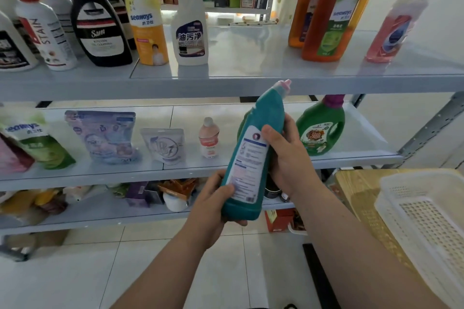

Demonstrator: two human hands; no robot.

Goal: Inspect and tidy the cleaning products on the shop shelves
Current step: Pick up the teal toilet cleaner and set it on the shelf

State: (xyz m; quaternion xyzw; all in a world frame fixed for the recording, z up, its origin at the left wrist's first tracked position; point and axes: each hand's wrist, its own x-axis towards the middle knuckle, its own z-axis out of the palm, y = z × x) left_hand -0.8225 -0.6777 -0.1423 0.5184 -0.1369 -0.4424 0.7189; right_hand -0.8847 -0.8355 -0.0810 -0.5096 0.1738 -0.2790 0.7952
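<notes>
Shelves: stocked with bottles, pouches | basket: white, low right, well apart | teal bottle: tilted, cap up, before middle shelf | green jug: behind, edge masked by right hand, gripping bottle's midsection | left hand: curled round base

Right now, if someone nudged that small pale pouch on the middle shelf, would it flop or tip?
The pouch looks like soft creased film, so it would probably dent when squeezed rather than stay stiff. It stands upright on the glossy shelf, so a push near its top may topple it; lower down, it might slide.
</notes>
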